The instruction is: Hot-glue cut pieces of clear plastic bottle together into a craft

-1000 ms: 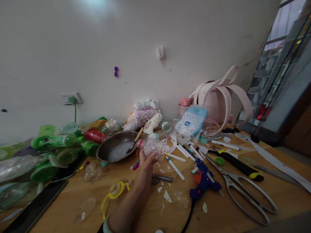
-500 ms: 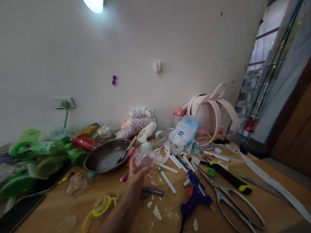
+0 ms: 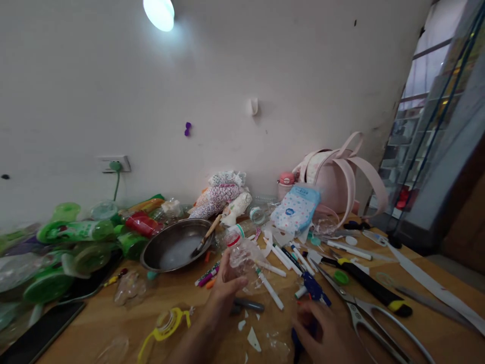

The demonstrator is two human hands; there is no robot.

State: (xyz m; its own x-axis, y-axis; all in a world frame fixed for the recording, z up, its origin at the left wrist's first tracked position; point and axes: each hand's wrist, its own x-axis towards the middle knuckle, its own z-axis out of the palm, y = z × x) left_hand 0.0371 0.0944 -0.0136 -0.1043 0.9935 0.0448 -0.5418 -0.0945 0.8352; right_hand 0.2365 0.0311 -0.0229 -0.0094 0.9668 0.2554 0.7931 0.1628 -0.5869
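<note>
My left hand [image 3: 226, 289] is closed round the lower end of a crumpled clear plastic bottle [image 3: 244, 252] with a red-and-white neck, held just above the wooden table [image 3: 435, 323]. At the bottom of the view, my right hand [image 3: 326, 333] wraps round the handle of the blue glue gun [image 3: 316, 291], whose nozzle points away from me. White marker pens [image 3: 271, 288] lie between the two hands. Bits of cut white plastic [image 3: 253, 339] are scattered under my left wrist.
A metal bowl [image 3: 172, 247] with a brush stands behind the bottle. Green bottles and lids [image 3: 68, 242] pile up at the left, with a dark tablet [image 3: 40, 333] in front. Large scissors [image 3: 379, 318], a yellow-black knife [image 3: 373, 285] and a pink bag [image 3: 337, 169] occupy the right.
My left hand has lifted the clear bottle and tilted it more upright. My right hand has come into view and closed on the blue glue gun.
</note>
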